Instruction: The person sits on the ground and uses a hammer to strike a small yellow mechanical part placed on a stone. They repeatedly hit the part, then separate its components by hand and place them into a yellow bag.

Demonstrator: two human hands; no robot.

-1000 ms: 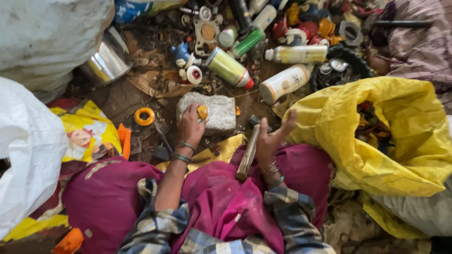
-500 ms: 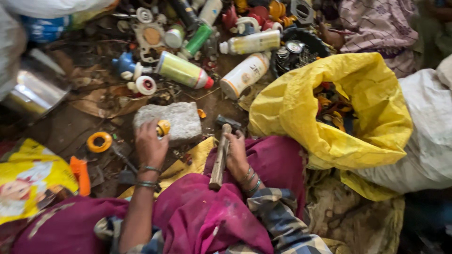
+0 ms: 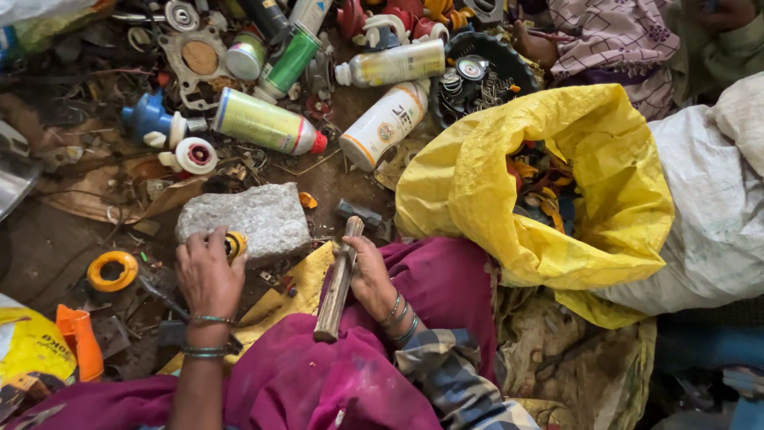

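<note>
At the far left an orange plastic piece (image 3: 78, 344) is lying on the dirt floor (image 3: 48, 247), and just right of it a yellow-orange tape ring (image 3: 112, 271) is lying flat. The left hand (image 3: 208, 275) is resting on the near edge of a grey stone block (image 3: 247, 217), its fingers curled around a small yellow round part (image 3: 234, 244) and pressing it against the stone. Beyond the stone, a green spray can with a red cap (image 3: 267, 122) and a white spray can (image 3: 383, 123) are lying on their sides among bottles and scrap.

Just right of the stone, the right hand (image 3: 368, 275) is gripping the wooden handle of a hammer (image 3: 340, 275); the handle is slanting from the magenta cloth (image 3: 318, 374) on the lap up to the dark metal head, which is sitting near the stone's right corner. Both wrists are wearing green bangles.

Further right, an open yellow sack (image 3: 557, 199) is holding orange and dark scrap pieces, and a white sack (image 3: 716, 207) is leaning against it at the right edge.
</note>
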